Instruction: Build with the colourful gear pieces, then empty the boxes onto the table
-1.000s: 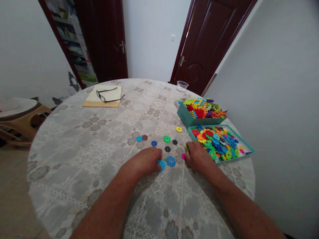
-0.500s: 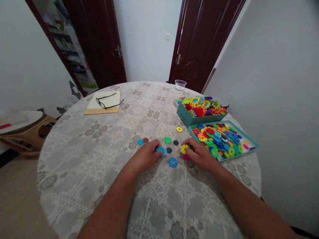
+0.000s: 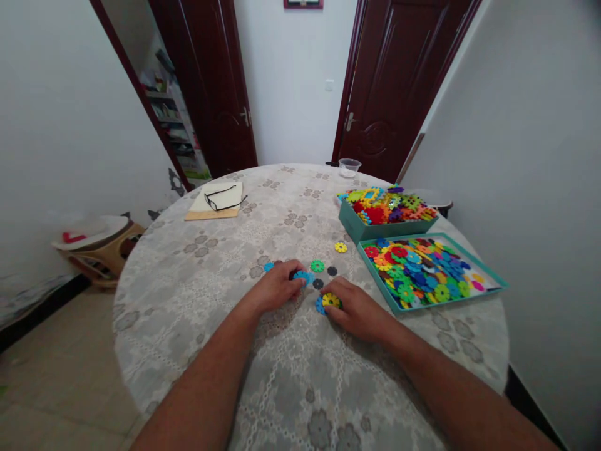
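My left hand [image 3: 277, 288] is closed, pinching a blue notched plastic disc [image 3: 301, 275] between thumb and fingers; a lighter blue piece shows at its edge. In my right hand [image 3: 357, 308] a yellow notched disc [image 3: 331, 300] is gripped, held over a blue disc [image 3: 320, 305] that it partly covers. Whether those two touch I cannot tell. Between and beyond the hands lie a green disc [image 3: 317, 266] and two black discs, one nearer [image 3: 318, 284] and one farther [image 3: 332, 271]. Behind my left hand, a small blue disc [image 3: 268, 267] and a brown disc [image 3: 278, 262] are partly hidden.
To the right, a shallow teal tray [image 3: 382, 285] holds many coloured discs. Behind it stands a teal box [image 3: 353, 224] heaped with larger pieces. A yellow disc [image 3: 340, 247] lies nearby. Glasses [image 3: 220, 205] rest on a pad [image 3: 197, 203] at back left; a clear tub [image 3: 350, 165] stands far back.
My right hand has moved left and nearer with the yellow disc, from beside the black discs to over the blue disc. My left hand still grips its blue disc. The camera view has shifted.
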Available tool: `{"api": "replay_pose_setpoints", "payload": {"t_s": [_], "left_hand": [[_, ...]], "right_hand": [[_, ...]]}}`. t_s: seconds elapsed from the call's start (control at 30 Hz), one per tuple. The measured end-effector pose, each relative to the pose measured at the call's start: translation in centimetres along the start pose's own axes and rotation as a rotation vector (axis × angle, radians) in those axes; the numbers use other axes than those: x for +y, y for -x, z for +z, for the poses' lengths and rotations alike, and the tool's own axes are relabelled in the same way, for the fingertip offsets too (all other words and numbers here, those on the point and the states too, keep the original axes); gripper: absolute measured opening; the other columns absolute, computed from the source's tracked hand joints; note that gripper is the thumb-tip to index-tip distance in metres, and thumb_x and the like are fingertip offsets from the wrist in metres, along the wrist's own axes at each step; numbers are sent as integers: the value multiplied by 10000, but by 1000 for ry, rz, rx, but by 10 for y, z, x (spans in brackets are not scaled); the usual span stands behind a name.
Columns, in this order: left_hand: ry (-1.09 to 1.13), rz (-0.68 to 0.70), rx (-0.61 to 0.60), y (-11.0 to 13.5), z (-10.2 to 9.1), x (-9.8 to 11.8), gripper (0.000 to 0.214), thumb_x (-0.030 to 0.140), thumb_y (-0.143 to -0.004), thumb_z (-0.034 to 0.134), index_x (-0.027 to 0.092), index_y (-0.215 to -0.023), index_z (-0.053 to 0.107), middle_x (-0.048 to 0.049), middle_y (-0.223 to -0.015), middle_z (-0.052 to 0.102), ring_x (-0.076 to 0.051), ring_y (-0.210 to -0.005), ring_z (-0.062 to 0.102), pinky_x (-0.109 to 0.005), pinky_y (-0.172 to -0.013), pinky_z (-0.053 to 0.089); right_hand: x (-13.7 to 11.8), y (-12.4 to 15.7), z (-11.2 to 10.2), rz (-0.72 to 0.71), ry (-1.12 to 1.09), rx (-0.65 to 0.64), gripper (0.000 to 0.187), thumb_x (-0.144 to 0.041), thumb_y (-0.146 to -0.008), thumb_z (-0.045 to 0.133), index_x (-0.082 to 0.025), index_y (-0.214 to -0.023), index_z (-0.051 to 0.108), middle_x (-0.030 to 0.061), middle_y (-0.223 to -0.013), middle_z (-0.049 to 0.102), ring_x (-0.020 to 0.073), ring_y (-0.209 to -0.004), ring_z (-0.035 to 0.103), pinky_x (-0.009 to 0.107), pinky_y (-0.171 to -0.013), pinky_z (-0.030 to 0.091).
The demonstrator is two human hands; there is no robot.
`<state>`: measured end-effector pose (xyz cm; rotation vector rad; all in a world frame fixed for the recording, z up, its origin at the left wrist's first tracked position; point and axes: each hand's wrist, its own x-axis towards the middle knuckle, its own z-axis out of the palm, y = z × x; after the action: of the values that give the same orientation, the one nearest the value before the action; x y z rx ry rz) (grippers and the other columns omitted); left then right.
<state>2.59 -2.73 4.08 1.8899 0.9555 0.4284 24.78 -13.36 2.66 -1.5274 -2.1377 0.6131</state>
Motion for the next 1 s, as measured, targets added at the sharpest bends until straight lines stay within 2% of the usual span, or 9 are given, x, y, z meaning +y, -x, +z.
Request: {"api": "replay_pose_setpoints", "payload": {"t_s": [0.13, 0.3, 0.4, 0.5, 0.63, 0.67, 0.77, 0.83, 1.0], "left_hand": [[16, -1, 8, 0, -1, 0, 156, 339, -844, 606, 200, -912, 593, 33, -651, 633, -152, -617, 594, -258, -601, 426], [105, -1, -44, 2, 0, 2, 213, 385, -838, 645, 202, -891, 550, 32, -651, 624, -141, -602, 590, -252, -578, 433], [174, -35, -74, 2, 1, 1, 264, 422, -838, 664, 207, -908, 527, 38, -667, 624, -133, -588, 597, -245, -568, 451], [173, -46, -87, 2, 2, 1, 302, 452, -832, 680, 205, -910, 523, 31, -687, 637, -132, -585, 604, -242, -554, 457], [164, -63, -121, 1, 3, 3, 301, 446, -834, 685, 204, -920, 526, 21, -694, 662, -142, -583, 624, -245, -535, 461], [169, -64, -135, 1, 3, 4, 298, 443, -840, 687, 205, -927, 530, 21, -694, 668, -146, -587, 630, -247, -535, 465], [197, -51, -163, 1, 4, 7, 299, 444, -860, 695, 205, -956, 543, 26, -683, 672, -148, -595, 636, -246, -545, 478], [216, -40, -175, 0, 5, 8, 308, 455, -871, 699, 204, -969, 551, 33, -671, 662, -142, -588, 631, -244, -550, 482], [227, 12, -157, -3, 9, 6, 311, 467, -886, 705, 208, -974, 558, 65, -633, 597, -115, -533, 583, -223, -517, 441]], "right_hand": [[-4, 0, 5, 45, 71, -32, 320, -213, -957, 590, -205, -1269, 663, 96, -1205, 623, 226, -1110, 600, 320, -977, 438], [-8, 1, 3, 71, 64, -16, 285, -192, -922, 603, -203, -1205, 635, 92, -1205, 624, 226, -1102, 597, 318, -949, 429], [-8, 2, 0, 61, -27, -16, 241, -168, -881, 620, -219, -1116, 611, 51, -1090, 667, 206, -1003, 607, 296, -869, 423], [-7, 0, -2, 84, -156, 27, 160, -200, -895, 609, -233, -1052, 606, 9, -952, 685, 186, -884, 613, 282, -787, 418], [-5, -6, 1, 189, -370, 220, 218, -261, -910, 617, -247, -1127, 634, 30, -1027, 722, 190, -897, 653, 299, -796, 475], [-4, -8, 3, 222, -428, 249, 230, -276, -912, 617, -247, -1138, 642, 32, -986, 727, 187, -855, 663, 298, -766, 492], [-5, -12, 6, 347, -640, 245, 229, -346, -924, 593, -242, -1126, 625, -29, -666, 645, 160, -561, 608, 263, -550, 480], [-6, -15, 8, 410, -799, 220, 249, -400, -910, 605, -244, -1101, 574, -73, -556, 581, 146, -445, 558, 233, -450, 448], [-2, -21, 10, 446, -1129, 241, 436, -485, -802, 743, -246, -1067, 491, -47, -661, 675, 154, -485, 641, 222, -418, 501]]}}
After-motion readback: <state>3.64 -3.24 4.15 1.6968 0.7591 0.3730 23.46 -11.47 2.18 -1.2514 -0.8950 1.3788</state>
